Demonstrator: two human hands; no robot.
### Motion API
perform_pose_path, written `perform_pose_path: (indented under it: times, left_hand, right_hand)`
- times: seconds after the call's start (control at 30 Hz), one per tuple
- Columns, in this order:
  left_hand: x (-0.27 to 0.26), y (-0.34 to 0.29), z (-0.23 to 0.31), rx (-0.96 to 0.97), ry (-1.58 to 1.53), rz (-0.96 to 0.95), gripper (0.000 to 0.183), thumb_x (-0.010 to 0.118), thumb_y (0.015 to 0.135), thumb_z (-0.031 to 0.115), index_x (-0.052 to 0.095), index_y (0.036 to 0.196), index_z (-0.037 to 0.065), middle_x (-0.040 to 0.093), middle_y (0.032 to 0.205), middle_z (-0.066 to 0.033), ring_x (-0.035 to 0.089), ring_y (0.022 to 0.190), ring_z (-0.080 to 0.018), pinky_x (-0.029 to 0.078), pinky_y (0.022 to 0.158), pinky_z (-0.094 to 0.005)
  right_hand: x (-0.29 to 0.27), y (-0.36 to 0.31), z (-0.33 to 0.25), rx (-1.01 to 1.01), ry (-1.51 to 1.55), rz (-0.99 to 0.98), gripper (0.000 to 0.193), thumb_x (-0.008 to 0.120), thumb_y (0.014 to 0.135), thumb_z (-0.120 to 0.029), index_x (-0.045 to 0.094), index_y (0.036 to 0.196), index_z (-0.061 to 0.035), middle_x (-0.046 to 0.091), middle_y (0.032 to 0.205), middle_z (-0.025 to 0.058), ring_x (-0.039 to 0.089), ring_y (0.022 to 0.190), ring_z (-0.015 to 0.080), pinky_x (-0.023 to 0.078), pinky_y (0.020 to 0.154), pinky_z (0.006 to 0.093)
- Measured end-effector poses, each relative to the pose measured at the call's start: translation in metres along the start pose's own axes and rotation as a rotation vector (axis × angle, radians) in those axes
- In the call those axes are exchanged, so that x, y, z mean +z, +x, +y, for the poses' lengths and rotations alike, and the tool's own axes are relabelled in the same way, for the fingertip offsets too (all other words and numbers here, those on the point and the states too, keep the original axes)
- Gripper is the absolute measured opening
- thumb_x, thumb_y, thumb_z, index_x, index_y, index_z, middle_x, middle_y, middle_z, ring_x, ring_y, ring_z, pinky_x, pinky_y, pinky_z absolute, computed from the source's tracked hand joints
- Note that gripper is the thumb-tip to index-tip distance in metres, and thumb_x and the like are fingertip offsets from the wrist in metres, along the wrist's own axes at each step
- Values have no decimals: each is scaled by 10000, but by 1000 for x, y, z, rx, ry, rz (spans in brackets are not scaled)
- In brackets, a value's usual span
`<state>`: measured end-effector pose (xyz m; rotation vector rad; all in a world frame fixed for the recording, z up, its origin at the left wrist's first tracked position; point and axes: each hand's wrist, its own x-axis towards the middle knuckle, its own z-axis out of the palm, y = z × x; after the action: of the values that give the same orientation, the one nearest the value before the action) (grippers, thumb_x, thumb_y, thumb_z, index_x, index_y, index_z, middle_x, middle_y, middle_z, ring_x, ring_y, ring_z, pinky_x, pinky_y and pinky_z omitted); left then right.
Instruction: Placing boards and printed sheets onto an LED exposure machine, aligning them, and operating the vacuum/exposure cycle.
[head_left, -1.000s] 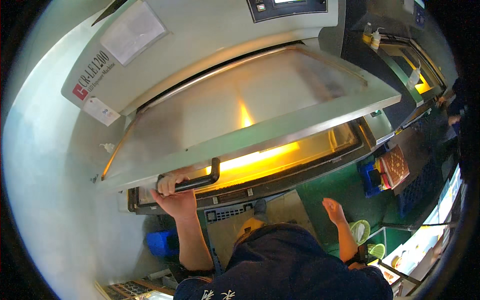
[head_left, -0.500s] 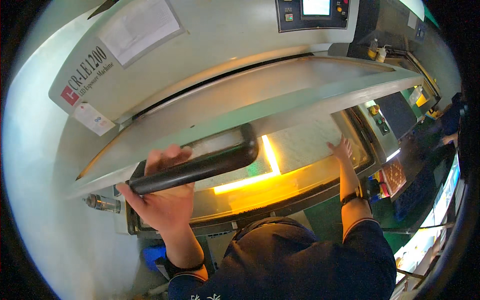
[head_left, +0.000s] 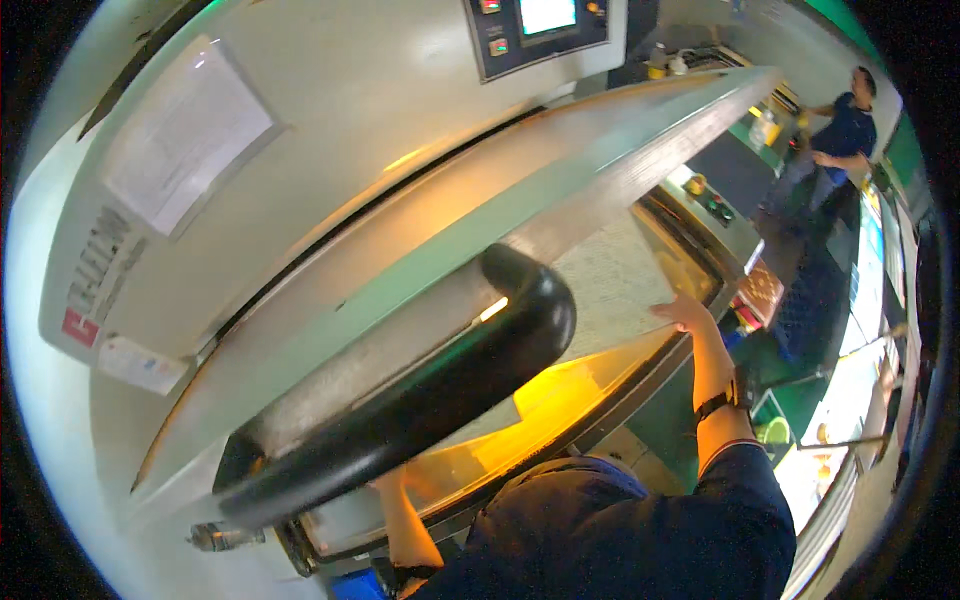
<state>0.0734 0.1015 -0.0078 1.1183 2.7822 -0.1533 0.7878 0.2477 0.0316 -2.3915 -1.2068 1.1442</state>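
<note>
A pale flat panel (head_left: pixel 608 285) lies on the yellow-lit bed of the exposure machine, under the raised lid (head_left: pixel 600 200). My right hand (head_left: pixel 686 312) is at the panel's near right corner, its fingers closed on the edge. In front of the lid, a thick black handle (head_left: pixel 420 410) crosses the view and covers part of the panel. My left hand (head_left: pixel 391 482) reaches in below this handle over the bed's left part. Its fingers are hidden behind the handle, so what they touch does not show.
A control panel with a lit screen (head_left: pixel 548 14) is at the top. A clear cylinder (head_left: pixel 222 537) sits at the lower left. Buttons (head_left: pixel 712 203) line the machine's right side. Farther right, a co-worker (head_left: pixel 840 135) stands near another bench. A blue bin (head_left: pixel 358 585) is below.
My left hand has let go of the black handle and gone beneath it. My right hand has closed at the panel's corner. The handle appears larger, and the bright light strips no longer show.
</note>
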Motion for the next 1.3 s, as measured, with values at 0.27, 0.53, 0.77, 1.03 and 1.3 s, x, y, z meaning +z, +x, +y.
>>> perform_pose_path:
  times: [0.27, 0.53, 0.77, 1.03, 1.3]
  left_hand:
    - [-7, 93, -75, 331, -42, -141, 945, 751, 674, 572, 475, 1326, -55, 537, 1349, -214, 516, 1217, -384, 377, 1037, -533]
    - [-90, 23, -55, 224, -1149, -867, 564, 672, 863, 106, 441, 1368, 11, 540, 1320, -154, 574, 1149, -317, 528, 891, -470]
    - [-128, -159, 18, 235, -1225, -889, 548, 574, 869, 1, 396, 1385, 48, 520, 1298, -137, 599, 1062, -289, 535, 904, -450]
    - [-103, -312, 103, 1075, -791, -1247, 541, 634, 752, -81, 516, 1275, -8, 624, 1155, -151, 620, 1030, -267, 534, 840, -359]
    - [-77, -462, 165, 1473, -448, -1504, 562, 697, 751, -44, 476, 1267, -58, 623, 1149, -138, 618, 1026, -235, 507, 889, -368]
  right_hand:
    - [-6, -166, 15, -172, 463, -93, 425, 762, 787, -317, 705, 1070, -5, 700, 886, 61, 622, 755, 171, 482, 640, 320]
    - [46, -301, 194, -27, 467, 50, 494, 794, 768, -372, 702, 1102, -19, 729, 981, 81, 652, 854, 186, 502, 827, 354]
    - [103, -437, 207, -140, 1254, 156, 306, 720, 841, -138, 679, 1101, 17, 699, 984, 54, 625, 871, 123, 489, 824, 305]
    - [122, -554, 279, -271, 1420, 336, 377, 766, 805, -163, 657, 1102, 42, 699, 996, 50, 638, 887, 116, 512, 796, 276]
    - [172, -679, 362, 23, 1488, 701, 453, 759, 770, -119, 611, 1160, 59, 687, 1045, 107, 664, 909, 170, 533, 827, 313]
